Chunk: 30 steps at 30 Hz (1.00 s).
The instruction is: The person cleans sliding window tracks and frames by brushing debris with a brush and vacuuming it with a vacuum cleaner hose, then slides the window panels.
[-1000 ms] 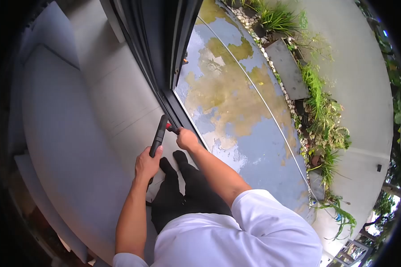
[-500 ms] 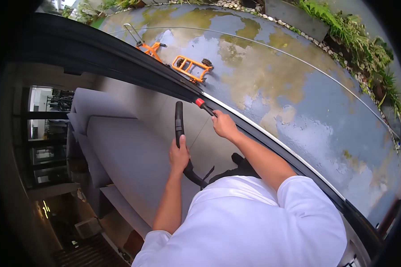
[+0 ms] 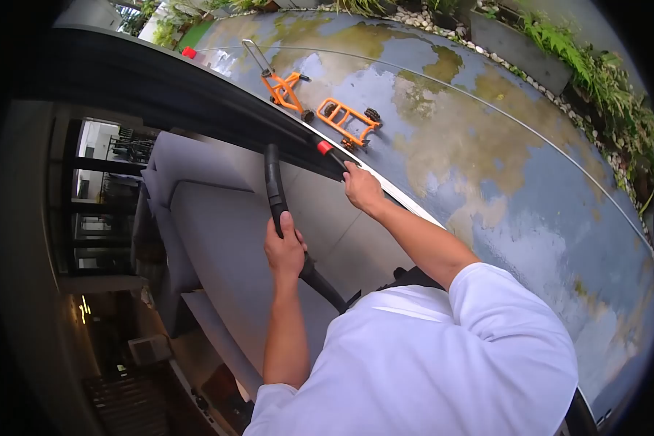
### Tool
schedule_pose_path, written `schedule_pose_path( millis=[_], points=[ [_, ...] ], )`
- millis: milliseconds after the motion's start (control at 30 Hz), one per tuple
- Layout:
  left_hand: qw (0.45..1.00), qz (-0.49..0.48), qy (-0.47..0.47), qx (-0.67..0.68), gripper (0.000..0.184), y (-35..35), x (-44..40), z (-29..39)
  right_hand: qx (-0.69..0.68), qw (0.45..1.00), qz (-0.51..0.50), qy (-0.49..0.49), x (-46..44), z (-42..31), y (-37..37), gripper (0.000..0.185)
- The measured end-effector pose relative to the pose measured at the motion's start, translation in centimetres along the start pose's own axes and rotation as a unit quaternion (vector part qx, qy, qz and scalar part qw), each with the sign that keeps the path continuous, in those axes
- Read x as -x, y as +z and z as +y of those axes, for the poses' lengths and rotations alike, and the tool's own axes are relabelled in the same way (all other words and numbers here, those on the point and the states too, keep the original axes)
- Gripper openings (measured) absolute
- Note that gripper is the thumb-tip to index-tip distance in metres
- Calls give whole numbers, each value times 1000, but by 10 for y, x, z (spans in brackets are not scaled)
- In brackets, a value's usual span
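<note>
My left hand (image 3: 285,249) is wrapped round a black curved tube (image 3: 275,182), whose hose runs back beside my white shirt. In my right hand (image 3: 362,187) is a dark handle with a red end, a small brush-like tool (image 3: 325,147). Its red end lies over the dark door track (image 3: 298,138), beside the pale sill strip. The tube's upper tip is left of the red end, apart from it. What the tool's tip touches cannot be made out.
A long grey sofa (image 3: 218,232) stands on the left. Outside, an orange trolley (image 3: 287,91) and an orange wheeled frame (image 3: 347,122) stand on the wet patio (image 3: 516,232). A cable (image 3: 487,102) crosses it. Plants (image 3: 581,65) line a stone border.
My view has swung left along the door frame, bringing the orange trolley and frame into view. Both hands keep their holds, and the red-ended tool now lies over the track.
</note>
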State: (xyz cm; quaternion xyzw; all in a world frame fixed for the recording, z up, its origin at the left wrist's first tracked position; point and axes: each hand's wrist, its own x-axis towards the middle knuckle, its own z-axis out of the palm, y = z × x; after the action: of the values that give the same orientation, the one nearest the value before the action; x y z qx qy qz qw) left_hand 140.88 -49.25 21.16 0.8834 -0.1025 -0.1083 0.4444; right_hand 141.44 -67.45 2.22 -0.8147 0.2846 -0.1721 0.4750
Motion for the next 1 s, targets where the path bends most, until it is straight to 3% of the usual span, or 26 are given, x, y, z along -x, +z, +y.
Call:
schedule_pose_path(
  millis=[33,133,233,400,500,567,767,1000],
  points=[
    [1000,7,15,-5,48,-2,-2,6,-1,1000,-6,-1,7,0,-1,38],
    [999,18,41,-12,46,3,-12,33,-82,980,93,-155,8,-31,-25,39],
    [998,26,56,-14,44,5,-17,61,-82,981,62,-162,-15,-80,-50,39],
    [993,80,85,-22,48,-9,-19,111,-1,991,9,-133,-20,-36,-40,39],
    [980,157,91,-76,51,-36,-28,132,-51,988,16,-145,-20,-70,-65,40],
    [975,173,115,-79,52,-51,-27,153,-136,973,33,-181,-30,-110,-83,40],
    [945,236,205,-99,47,-94,-32,218,-204,939,76,-266,-50,-169,-94,39],
    [898,325,267,-132,57,-154,-50,316,-251,937,43,-239,-46,-188,-94,40]
  ],
)
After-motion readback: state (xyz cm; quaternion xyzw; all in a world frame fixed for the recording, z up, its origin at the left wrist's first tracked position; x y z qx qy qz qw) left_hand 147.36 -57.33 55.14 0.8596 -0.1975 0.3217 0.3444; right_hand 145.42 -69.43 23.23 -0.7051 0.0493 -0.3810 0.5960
